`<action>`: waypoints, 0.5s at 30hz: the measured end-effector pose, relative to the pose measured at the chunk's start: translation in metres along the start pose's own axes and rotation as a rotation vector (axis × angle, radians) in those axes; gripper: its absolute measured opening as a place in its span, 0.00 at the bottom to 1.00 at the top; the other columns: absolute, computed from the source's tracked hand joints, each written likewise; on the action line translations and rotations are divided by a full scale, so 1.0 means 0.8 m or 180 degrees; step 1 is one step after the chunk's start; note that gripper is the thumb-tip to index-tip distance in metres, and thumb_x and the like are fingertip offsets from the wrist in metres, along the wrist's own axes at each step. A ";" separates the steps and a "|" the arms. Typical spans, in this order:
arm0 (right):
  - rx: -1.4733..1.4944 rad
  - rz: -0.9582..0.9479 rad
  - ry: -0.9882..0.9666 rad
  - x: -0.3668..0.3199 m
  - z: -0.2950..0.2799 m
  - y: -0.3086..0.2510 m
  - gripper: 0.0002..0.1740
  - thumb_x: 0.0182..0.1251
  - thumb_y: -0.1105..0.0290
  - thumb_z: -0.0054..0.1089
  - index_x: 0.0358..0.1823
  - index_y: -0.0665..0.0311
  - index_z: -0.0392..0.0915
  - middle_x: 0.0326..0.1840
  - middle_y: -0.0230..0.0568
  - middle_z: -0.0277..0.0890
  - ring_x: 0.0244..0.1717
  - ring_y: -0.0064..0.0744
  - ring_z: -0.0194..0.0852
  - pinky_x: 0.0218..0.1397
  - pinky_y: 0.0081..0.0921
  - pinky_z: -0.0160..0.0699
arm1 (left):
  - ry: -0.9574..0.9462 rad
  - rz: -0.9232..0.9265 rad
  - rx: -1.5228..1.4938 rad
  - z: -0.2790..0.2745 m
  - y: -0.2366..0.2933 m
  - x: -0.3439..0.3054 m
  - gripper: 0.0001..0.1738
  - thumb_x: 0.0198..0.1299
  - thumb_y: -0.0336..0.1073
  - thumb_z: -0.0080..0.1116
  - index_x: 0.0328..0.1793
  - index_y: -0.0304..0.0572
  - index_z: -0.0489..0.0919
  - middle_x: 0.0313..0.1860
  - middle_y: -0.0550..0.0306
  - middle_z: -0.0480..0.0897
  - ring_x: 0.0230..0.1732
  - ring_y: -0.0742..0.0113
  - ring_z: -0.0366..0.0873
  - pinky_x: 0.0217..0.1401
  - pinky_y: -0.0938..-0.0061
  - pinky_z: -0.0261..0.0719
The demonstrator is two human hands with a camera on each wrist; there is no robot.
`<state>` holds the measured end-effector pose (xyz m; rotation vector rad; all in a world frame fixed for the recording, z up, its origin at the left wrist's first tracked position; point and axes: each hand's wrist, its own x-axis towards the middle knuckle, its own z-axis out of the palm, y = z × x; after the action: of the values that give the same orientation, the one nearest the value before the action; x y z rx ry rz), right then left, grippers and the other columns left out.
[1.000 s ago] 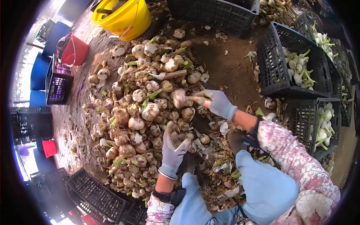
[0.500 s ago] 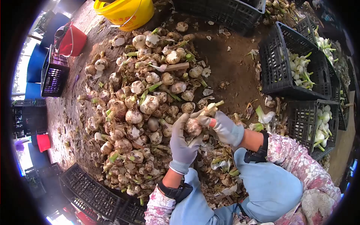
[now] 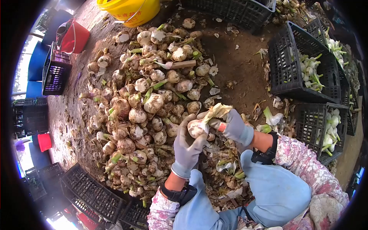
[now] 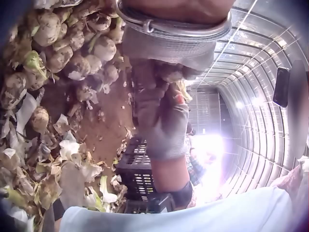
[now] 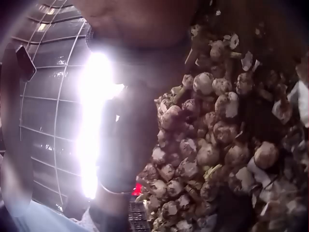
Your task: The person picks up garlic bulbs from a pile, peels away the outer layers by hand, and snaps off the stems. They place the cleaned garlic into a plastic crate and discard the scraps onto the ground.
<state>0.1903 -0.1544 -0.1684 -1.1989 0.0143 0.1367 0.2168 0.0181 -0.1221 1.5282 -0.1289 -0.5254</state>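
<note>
- Two gloved hands, yours, meet on one muddy bulb (image 3: pixel 196 128) at the near edge of the heap, just ahead of your knees.
- Your left hand (image 3: pixel 186 147) cups that bulb from below, with its fingers curled up around it.
- Your right hand (image 3: pixel 234 126) pinches the pale green husk (image 3: pixel 216 111) that stands up from the top of the bulb. Its thumb tip is red.
- The left wrist view shows the two gloves pressed close together. The bulb itself is mostly hidden there.
- The right wrist view is dark against a bright light, so you cannot read the grip from it.
- The heap (image 3: pixel 142 103) of unpeeled bulbs lies on the earth floor to the left of your hands and beyond them, with green stalk stubs mixed in.
- Loose peelings (image 3: pixel 226 168) lie on the ground under your hands and beside your blue trouser legs.
- Black crates (image 3: pixel 285 73) stand well off to your right and hold clean white bulbs (image 3: pixel 312 73).
- A yellow bucket (image 3: pixel 130 11) stands at the far end of the heap, with a red bucket (image 3: pixel 76 36) near it on the left.
- Another black crate (image 3: pixel 92 193) sits at the heap's near-left corner, beside your left forearm.
</note>
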 end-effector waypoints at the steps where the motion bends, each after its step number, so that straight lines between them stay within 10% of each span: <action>1: 0.0003 0.0006 0.0000 0.000 0.000 -0.001 0.18 0.66 0.64 0.59 0.51 0.70 0.74 0.51 0.41 0.76 0.55 0.29 0.72 0.60 0.28 0.71 | 0.0002 -0.0007 -0.0001 -0.005 -0.007 -0.002 0.32 0.57 0.37 0.60 0.65 0.32 0.64 0.52 0.50 0.77 0.51 0.63 0.76 0.52 0.69 0.77; 4: -0.0348 -0.0697 0.0001 0.003 0.000 -0.001 0.15 0.58 0.72 0.56 0.47 0.66 0.78 0.45 0.34 0.76 0.42 0.25 0.73 0.50 0.23 0.72 | -0.1253 -0.1304 -0.3132 -0.019 -0.020 -0.007 0.30 0.62 0.56 0.46 0.60 0.41 0.70 0.49 0.46 0.79 0.37 0.56 0.77 0.28 0.68 0.74; 7: -0.0670 -0.0178 -0.0036 0.002 -0.002 -0.001 0.15 0.61 0.72 0.56 0.49 0.66 0.77 0.44 0.34 0.76 0.41 0.20 0.71 0.48 0.22 0.72 | -0.0798 -0.1575 -0.3155 -0.010 -0.018 0.001 0.29 0.64 0.56 0.44 0.60 0.41 0.69 0.48 0.50 0.79 0.38 0.59 0.77 0.29 0.67 0.74; 11: -0.0119 0.0741 0.0832 -0.003 0.015 -0.013 0.15 0.65 0.73 0.54 0.51 0.67 0.76 0.41 0.29 0.77 0.41 0.15 0.69 0.44 0.18 0.72 | 0.0125 -0.0369 -0.0369 -0.001 -0.029 0.001 0.28 0.64 0.47 0.54 0.63 0.36 0.64 0.47 0.52 0.75 0.43 0.64 0.77 0.45 0.72 0.78; 15: 0.0100 0.1160 0.0363 -0.008 0.013 -0.027 0.14 0.67 0.70 0.52 0.51 0.68 0.77 0.40 0.29 0.76 0.42 0.15 0.70 0.47 0.18 0.72 | 0.0258 0.0022 0.0346 -0.008 -0.027 0.004 0.32 0.59 0.42 0.62 0.63 0.33 0.64 0.49 0.52 0.75 0.44 0.65 0.78 0.46 0.74 0.79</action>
<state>0.1855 -0.1529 -0.1438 -1.1626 0.3349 0.3855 0.2170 0.0237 -0.1438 1.6522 -0.1015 -0.4565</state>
